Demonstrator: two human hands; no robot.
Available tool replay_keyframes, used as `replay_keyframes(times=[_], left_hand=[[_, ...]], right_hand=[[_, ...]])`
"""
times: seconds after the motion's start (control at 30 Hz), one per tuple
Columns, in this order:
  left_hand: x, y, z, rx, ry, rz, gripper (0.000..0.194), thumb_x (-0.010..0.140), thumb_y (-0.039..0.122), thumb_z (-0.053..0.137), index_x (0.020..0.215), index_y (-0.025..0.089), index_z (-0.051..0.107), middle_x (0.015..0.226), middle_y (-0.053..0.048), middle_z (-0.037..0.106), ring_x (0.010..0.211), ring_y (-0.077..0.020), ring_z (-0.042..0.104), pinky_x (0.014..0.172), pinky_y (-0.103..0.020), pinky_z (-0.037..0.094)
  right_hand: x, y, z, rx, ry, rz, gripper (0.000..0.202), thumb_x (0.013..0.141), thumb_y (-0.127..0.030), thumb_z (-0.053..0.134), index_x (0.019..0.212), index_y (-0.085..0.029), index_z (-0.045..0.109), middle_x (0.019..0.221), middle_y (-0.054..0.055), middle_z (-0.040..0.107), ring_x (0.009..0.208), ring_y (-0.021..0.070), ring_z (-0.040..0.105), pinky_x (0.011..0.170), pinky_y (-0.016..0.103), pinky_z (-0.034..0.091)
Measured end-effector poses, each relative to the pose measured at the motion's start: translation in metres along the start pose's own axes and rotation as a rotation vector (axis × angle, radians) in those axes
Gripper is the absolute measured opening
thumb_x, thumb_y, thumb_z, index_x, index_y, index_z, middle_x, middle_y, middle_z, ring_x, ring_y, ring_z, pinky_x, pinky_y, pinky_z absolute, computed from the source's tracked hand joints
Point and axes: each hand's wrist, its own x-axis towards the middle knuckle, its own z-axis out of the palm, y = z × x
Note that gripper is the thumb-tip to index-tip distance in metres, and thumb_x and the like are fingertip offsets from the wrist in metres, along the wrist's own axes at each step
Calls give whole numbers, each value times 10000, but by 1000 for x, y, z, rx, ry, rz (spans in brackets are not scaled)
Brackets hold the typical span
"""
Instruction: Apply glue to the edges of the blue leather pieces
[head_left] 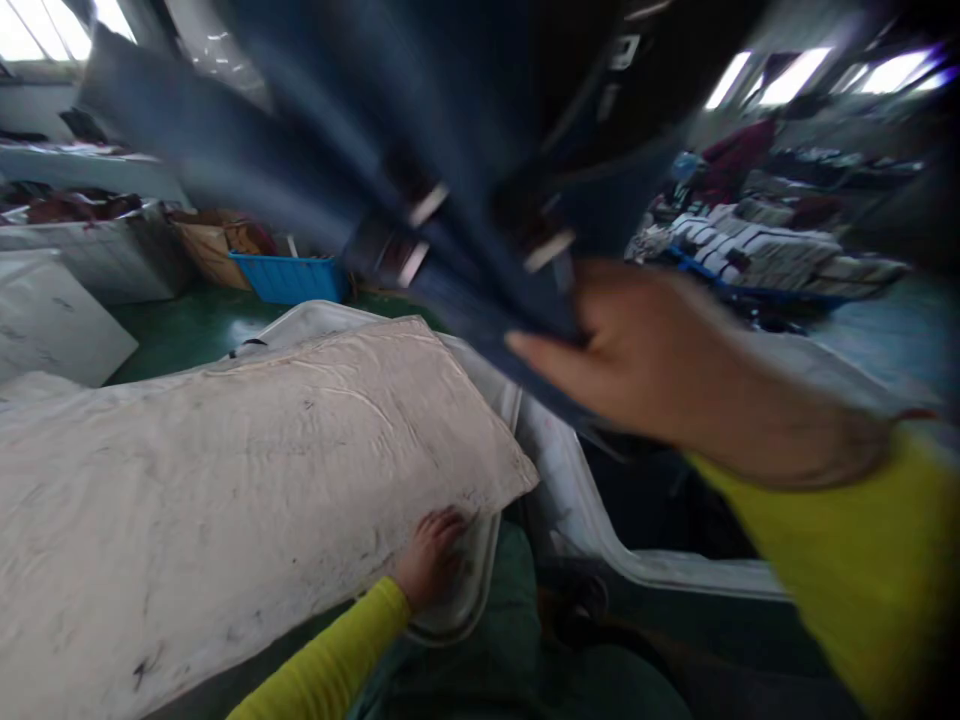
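A bundle of dark blue fabric [465, 120] with dark and white tags, blurred by motion, fills the upper middle. My right hand [645, 360] grips its lower end, fingers wrapped round it and thumb on top. Below and to the left, my left hand [435, 555] rests at the near right edge of a cream cloth [247, 470], its fingers bent over the edge; whether they pinch the cloth is unclear. This cloth lies spread over a white tub [480, 590].
Another white tub [645, 565] with dark contents stands at the right. A blue crate [289, 278], cardboard box [206, 245] and grey bin [97, 260] are at the back left. Striped fabric stacks [757, 250] lie at the back right.
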Motion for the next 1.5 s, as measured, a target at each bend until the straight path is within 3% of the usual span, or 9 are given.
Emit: replay_keyframes(times=[0.13, 0.23, 0.33, 0.5, 0.63, 0.83, 1.03, 1.37, 1.5], left_hand=[[-60, 30, 8, -164, -125, 95, 367, 794, 176, 492, 1155, 212, 544, 1165, -86, 592, 1089, -214, 531, 956, -376, 433], [-95, 37, 7, -202, -218, 137, 387, 776, 147, 485, 1151, 223, 544, 1127, -77, 617, 1054, -214, 560, 911, -337, 469], [-112, 34, -9, -190, -192, 61, 419, 758, 95, 473, 1150, 224, 543, 1119, -72, 621, 1032, -198, 576, 878, -301, 489], [-93, 34, -66, -53, 62, 78, 346, 851, 125, 429, 1168, 230, 519, 1097, -53, 623, 1039, -153, 558, 919, -289, 460], [-48, 34, -112, 151, 231, 112, 312, 884, 192, 424, 1182, 219, 513, 1177, -62, 582, 1119, -172, 497, 985, -354, 396], [-2, -6, -106, 382, 80, -270, 361, 883, 365, 421, 1182, 210, 550, 1198, -82, 569, 1113, -254, 488, 936, -449, 396], [-28, -20, -90, 341, -122, -311, 448, 860, 491, 399, 1213, 255, 541, 1245, -79, 529, 1108, -266, 477, 880, -423, 419], [-98, 2, -98, 93, -267, -245, 428, 884, 495, 347, 1099, 252, 626, 1157, -66, 571, 1049, -208, 511, 951, -365, 385], [-97, -14, -110, -11, -308, -224, 379, 865, 462, 407, 1075, 240, 630, 1077, -58, 618, 995, -194, 555, 934, -321, 398]], right_hand=[[-35, 3, 135, -352, -325, -453, 201, 827, -136, 524, 1006, -145, 615, 938, 78, 582, 869, 209, 549, 745, 339, 463], [-78, 57, 236, -368, -476, -372, 337, 830, -78, 454, 1132, -164, 577, 1000, 101, 601, 958, 232, 532, 790, 381, 457], [-109, 98, 280, -253, -411, -270, 486, 798, -141, 529, 1280, -161, 469, 1242, 123, 507, 1140, 245, 439, 944, 419, 383], [-112, 142, 254, -85, -349, -238, 547, 803, -328, 566, 1314, -177, 442, 1322, 104, 456, 1212, 227, 402, 1035, 382, 317], [-97, 201, 234, -193, -123, 210, 482, 840, -227, 480, 1307, -114, 442, 1367, 144, 408, 1287, 237, 333, 1080, 370, 246], [-89, 258, 241, -178, -55, 548, 411, 865, -186, 414, 1223, 9, 468, 1186, 260, 541, 1145, 298, 507, 933, 393, 396], [-116, 251, 238, -60, -49, 623, 291, 860, -254, 413, 1020, -79, 581, 996, 177, 646, 953, 247, 617, 812, 333, 459], [-285, 213, 233, 305, -122, 704, 421, 776, -494, 456, 1022, -171, 569, 1002, 115, 660, 938, 260, 626, 834, 367, 482], [-286, 195, 218, 132, -57, 545, 448, 773, -380, 480, 1156, -154, 533, 1165, 135, 579, 1115, 272, 523, 974, 406, 391]])
